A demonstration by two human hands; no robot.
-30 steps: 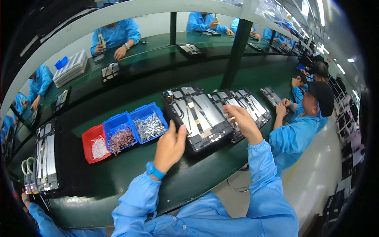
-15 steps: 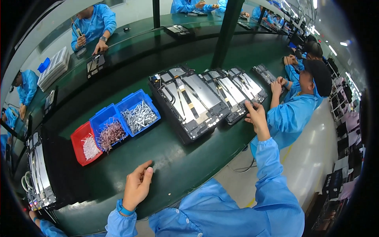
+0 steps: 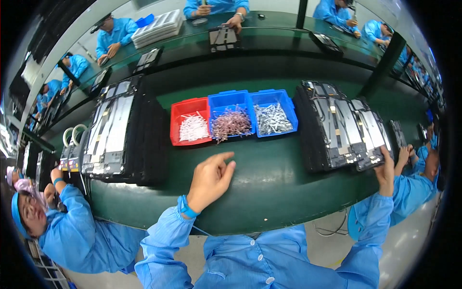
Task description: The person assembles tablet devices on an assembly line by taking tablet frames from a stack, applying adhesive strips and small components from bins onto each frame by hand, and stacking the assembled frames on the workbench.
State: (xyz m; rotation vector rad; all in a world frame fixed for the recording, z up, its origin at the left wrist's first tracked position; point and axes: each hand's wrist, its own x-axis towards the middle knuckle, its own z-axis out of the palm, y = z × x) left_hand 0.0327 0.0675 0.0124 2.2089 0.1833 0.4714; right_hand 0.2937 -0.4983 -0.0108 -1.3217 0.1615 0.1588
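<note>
Left hand (image 3: pixel 210 179) open above belt (image 3: pixel 269 192), right hand (image 3: pixel 386 171) on panel stack (image 3: pixel 344 127).

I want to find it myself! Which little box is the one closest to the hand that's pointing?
Find the long green table; three small bins sit side by side across its middle. The left hand hovers in front of them, index finger stretched toward the middle one. That blue bin holds a brownish tangle of small parts, unlike the red bin of white pieces and the other blue bin of silvery ones.

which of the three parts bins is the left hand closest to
The middle bin, blue and holding brownish parts. It sits straight beyond the left hand's fingertips; the red bin lies further left, the other blue bin further right.
</note>
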